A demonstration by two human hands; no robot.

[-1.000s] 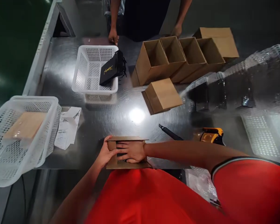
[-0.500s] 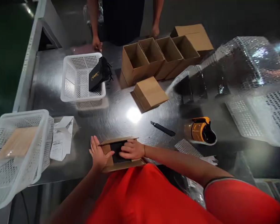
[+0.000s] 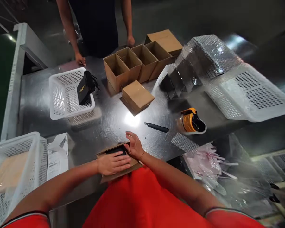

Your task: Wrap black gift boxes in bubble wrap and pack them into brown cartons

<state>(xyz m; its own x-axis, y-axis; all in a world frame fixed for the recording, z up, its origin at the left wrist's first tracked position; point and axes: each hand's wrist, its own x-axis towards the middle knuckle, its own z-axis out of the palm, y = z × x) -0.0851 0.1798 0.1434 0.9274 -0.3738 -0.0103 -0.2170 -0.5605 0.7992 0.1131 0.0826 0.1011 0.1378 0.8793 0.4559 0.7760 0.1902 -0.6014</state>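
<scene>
One carton (image 3: 118, 174) on the bench (image 3: 156, 145), near edge — left hand (image 3: 114, 163) spread over it; right hand (image 3: 135, 146) — grip I can't tell.

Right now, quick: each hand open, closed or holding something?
Left hand: open, laid palm down across the open carton.
Right hand: open, at the carton's right end, no clear grip visible.
</scene>
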